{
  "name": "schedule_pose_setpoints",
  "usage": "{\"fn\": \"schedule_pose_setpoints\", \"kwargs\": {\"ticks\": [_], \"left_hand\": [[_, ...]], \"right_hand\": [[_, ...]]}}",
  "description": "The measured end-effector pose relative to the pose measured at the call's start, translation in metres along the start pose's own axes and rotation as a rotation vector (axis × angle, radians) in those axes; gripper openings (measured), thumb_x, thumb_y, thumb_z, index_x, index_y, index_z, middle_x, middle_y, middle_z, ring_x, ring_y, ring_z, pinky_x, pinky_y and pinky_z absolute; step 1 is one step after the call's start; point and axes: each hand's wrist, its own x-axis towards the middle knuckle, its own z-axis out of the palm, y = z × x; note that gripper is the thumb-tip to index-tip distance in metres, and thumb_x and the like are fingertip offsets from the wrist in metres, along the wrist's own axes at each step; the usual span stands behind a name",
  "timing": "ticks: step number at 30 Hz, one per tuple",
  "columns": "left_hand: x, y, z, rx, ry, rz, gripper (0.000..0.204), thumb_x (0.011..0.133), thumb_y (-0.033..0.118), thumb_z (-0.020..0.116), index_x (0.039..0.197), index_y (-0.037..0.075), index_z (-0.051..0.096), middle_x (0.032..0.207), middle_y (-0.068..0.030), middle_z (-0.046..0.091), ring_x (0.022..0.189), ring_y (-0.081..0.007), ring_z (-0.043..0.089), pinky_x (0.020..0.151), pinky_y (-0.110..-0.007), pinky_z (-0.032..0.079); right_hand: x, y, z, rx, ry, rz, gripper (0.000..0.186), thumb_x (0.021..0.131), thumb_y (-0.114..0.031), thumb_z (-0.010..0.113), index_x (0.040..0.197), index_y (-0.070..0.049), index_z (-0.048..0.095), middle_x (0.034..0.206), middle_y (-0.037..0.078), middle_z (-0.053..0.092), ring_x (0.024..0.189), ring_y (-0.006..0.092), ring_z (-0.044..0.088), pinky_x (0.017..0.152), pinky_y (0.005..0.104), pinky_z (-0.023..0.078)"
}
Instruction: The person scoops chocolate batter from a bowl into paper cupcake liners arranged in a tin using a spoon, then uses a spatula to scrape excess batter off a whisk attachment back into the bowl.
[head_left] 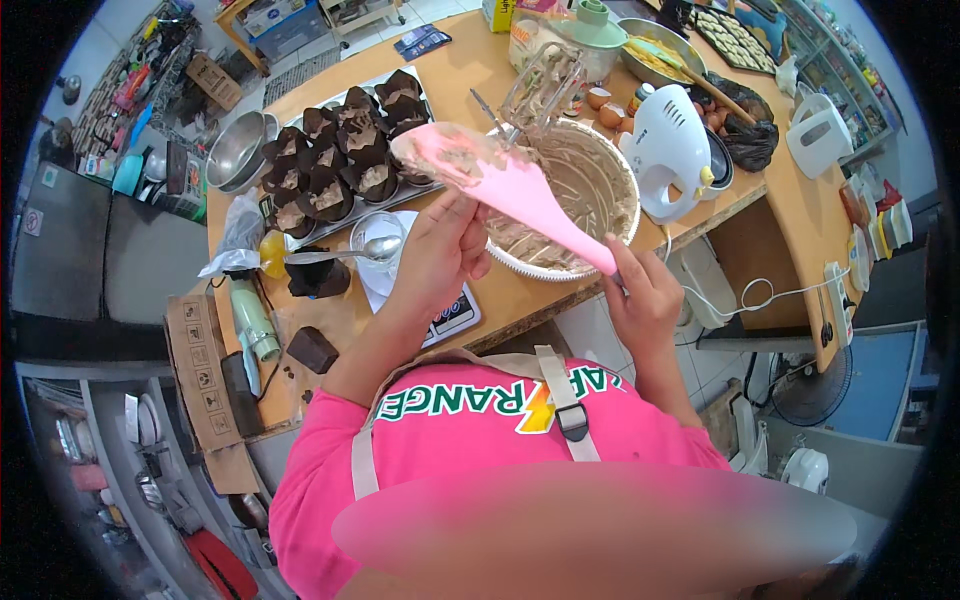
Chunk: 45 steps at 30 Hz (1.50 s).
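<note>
A person in a pink shirt and apron stands at a wooden counter (500, 60), seen from above. The right hand (643, 295) is closed around the handle end of a pink spatula (520, 185), which slants up and left over the near rim of a white bowl (560, 268). The left hand (440, 245) is raised beside the blade, its fingers (470, 215) touching the blade's lower edge, loosely curled and clasping nothing.

The blade carries smears of pale brown batter, and the same batter coats the inside of the bowl. A pair of metal beaters (540, 85) leans at the bowl's far rim. A white hand mixer (672, 150) stands just right of the bowl, near the counter edge.

Left of the bowl sits a tray (345, 95) of dark paper cups partly filled with batter. Nearer the person, a glass (372, 235) with a spoon (345, 253) rests on a scale (455, 318).

Likely risks: the blade's tip hangs past the bowl rim, so batter could drip onto the counter or scale. The mixer's cord (760, 295) dangles off the counter; a snag could pull the mixer down.
</note>
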Motion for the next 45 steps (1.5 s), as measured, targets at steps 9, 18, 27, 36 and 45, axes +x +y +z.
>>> {"fn": "schedule_pose_setpoints", "kwargs": {"ticks": [9, 18, 27, 36, 45], "left_hand": [[0.001, -0.008, -0.007, -0.003, -0.026, -0.019, 0.027, 0.100, 0.032, 0.045, 0.087, 0.009, 0.049, 0.053, 0.0073, 0.026, 0.045, -0.0051, 0.026, 0.042, -0.024, 0.031], [-0.001, -0.006, -0.010, -0.053, -0.045, -0.085, 0.026, 0.101, 0.031, 0.043, 0.085, 0.011, 0.046, 0.055, 0.0080, 0.022, 0.045, -0.0044, 0.022, 0.040, -0.022, 0.025], [-0.001, -0.011, -0.015, 0.282, 0.015, 0.114, 0.027, 0.101, 0.030, 0.043, 0.088, 0.007, 0.052, 0.055, 0.0065, 0.035, 0.044, -0.0034, 0.033, 0.042, -0.022, 0.034], [-0.001, -0.011, -0.014, 1.002, 0.169, 0.555, 0.026, 0.099, 0.023, 0.047, 0.088, 0.002, 0.056, 0.062, -0.0122, 0.057, 0.049, -0.0230, 0.054, 0.046, -0.035, 0.039], [-0.003, -0.007, -0.018, 1.352, 0.274, 0.822, 0.020, 0.096, 0.019, 0.051, 0.083, 0.004, 0.053, 0.061, -0.0178, 0.052, 0.055, -0.0373, 0.054, 0.048, -0.044, 0.039]], "right_hand": [[0.003, 0.007, 0.001, -0.127, 0.088, -0.012, 0.053, 0.065, -0.008, 0.074, 0.116, -0.016, 0.067, 0.072, 0.003, 0.054, 0.059, 0.0202, 0.054, 0.051, 0.0341, 0.042], [0.008, 0.019, -0.011, -0.101, 0.142, 0.090, 0.050, 0.068, -0.004, 0.073, 0.118, -0.012, 0.065, 0.072, 0.005, 0.054, 0.058, 0.0220, 0.053, 0.052, 0.0352, 0.043], [0.004, 0.014, -0.010, -0.006, 0.091, 0.073, 0.051, 0.066, -0.006, 0.075, 0.116, -0.013, 0.066, 0.074, 0.006, 0.057, 0.059, 0.0231, 0.055, 0.052, 0.0342, 0.044], [0.000, 0.001, -0.001, -0.034, -0.010, 0.014, 0.052, 0.064, -0.008, 0.075, 0.115, -0.017, 0.067, 0.072, 0.004, 0.055, 0.059, 0.0219, 0.055, 0.052, 0.0347, 0.044], [-0.002, 0.007, -0.004, -0.094, 0.091, 0.119, 0.050, 0.069, -0.006, 0.073, 0.118, -0.015, 0.065, 0.073, 0.005, 0.055, 0.059, 0.0221, 0.055, 0.052, 0.0346, 0.044]]}}
